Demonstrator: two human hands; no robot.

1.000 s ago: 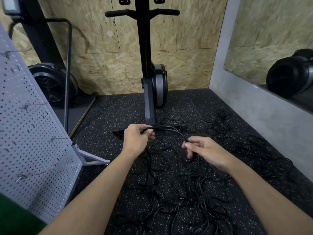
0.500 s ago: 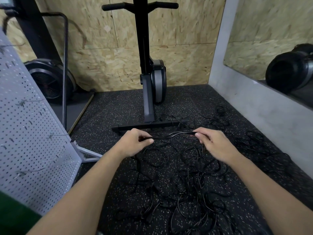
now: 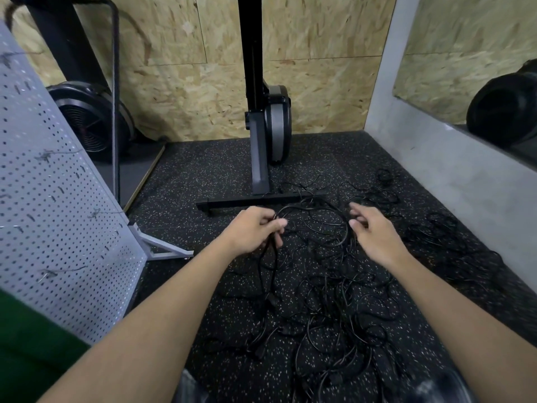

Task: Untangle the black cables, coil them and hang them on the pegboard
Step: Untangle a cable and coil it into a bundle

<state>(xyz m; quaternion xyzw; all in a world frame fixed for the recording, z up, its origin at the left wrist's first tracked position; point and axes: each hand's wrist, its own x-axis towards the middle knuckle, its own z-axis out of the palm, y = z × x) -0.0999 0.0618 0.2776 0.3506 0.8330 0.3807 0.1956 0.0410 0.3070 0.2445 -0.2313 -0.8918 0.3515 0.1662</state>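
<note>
Since right grip [image 3: 374, 232] let go of strand moments ago, it hovers released, fingers loose; left grip [image 3: 255, 228] alone clenches cable [image 3: 272, 266], mid-frame. Other cables [image 3: 334, 301] tangled on floor [image 3: 203, 175], lower centre. I read: untangling barely begun, pegboard [image 3: 58, 199] at left edge waiting.

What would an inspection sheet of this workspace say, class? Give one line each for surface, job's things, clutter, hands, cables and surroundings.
Surface: black speckled rubber floor.
Job's things: tangled black cables on the floor; pegboard at left, no cable seen hung on it.
Clutter: nothing seen.
Grippers: left hand grips a looped cable; right hand open, holding nothing.
Cables: the looped cable hangs below the left hand; the rest lie tangled, uncoiled.
Surroundings: exercise machine, chipboard wall, mirror at right.
</note>
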